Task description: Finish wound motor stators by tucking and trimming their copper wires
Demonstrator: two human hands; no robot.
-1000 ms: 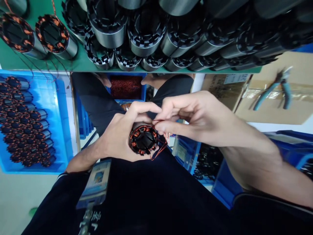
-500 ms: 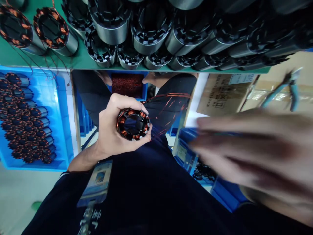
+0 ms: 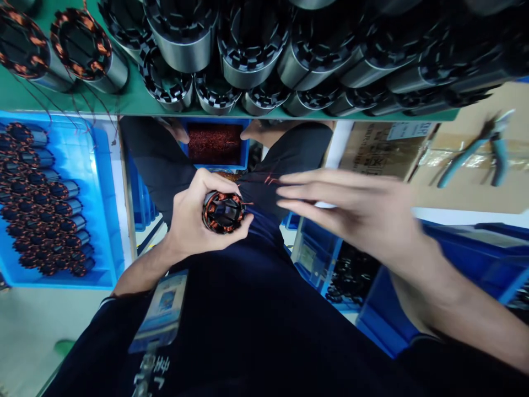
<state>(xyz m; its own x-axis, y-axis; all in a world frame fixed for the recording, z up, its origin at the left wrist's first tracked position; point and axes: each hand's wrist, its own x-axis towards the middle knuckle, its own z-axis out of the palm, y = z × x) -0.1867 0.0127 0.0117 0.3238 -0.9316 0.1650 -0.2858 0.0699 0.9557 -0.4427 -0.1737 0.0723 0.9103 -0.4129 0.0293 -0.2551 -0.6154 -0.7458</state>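
Observation:
My left hand [image 3: 192, 212] is closed around a motor stator [image 3: 223, 212] in front of my body. The stator's ring of copper windings and hollow centre face up at me. A short copper wire end [image 3: 248, 204] sticks out from its right side. To the right of it, my right hand [image 3: 343, 207] is stretched out flat with its fingers a little apart, pointing left at the stator without touching it. Thin reddish copper wire [image 3: 270, 180] shows just beyond its fingertips; whether the fingers touch it I cannot tell. The thumb of that hand is hidden.
Several stators [image 3: 177, 47] without copper stand along the green bench [image 3: 136, 102], wound ones [image 3: 88, 49] at its left. A blue tray [image 3: 105, 220] of wound stators lies left. Pliers [image 3: 475, 149] rest on cardboard at right. A bin of copper scraps [image 3: 215, 144] sits between my feet.
My right hand has moved left toward the stator, slowing from a blur to a clear shape. The long wire loops beside the stator no longer show. The stator has shifted slightly.

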